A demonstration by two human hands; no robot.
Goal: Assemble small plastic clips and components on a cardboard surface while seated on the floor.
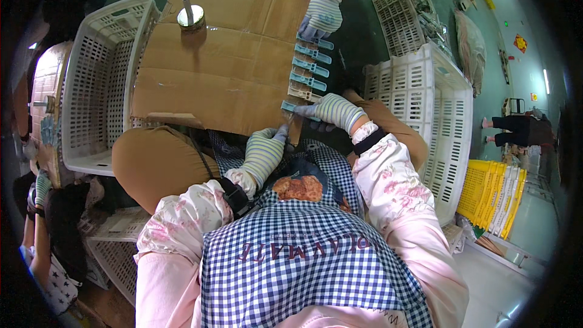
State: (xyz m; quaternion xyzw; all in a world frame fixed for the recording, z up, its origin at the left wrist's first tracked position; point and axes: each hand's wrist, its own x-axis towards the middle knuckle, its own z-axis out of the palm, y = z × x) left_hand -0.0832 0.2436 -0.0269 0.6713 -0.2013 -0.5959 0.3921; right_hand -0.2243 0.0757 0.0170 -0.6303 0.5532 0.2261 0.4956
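**Head view: clips set along a cardboard edge**

Head view, near field: the right hand (333,111), in a striped glove, is closed around a light-blue clip (290,107) at the lower right edge of the cardboard sheet (225,54). The left hand (265,152), gloved alike, is held just below it with the fingers curled and the fingertips near the same clip; whether anything is gripped by it cannot be told.

Head view, along the edge: a row of clips (311,64) is seen fastened to the right edge of the sheet, one above another. The top of the row is touched by another person's gloved hand (321,17).

Head view, surroundings: a metal tin (190,17) stands on the sheet. White slatted crates (97,79) are placed to the left and right. A stack of yellow crates (493,194) is seen far right.
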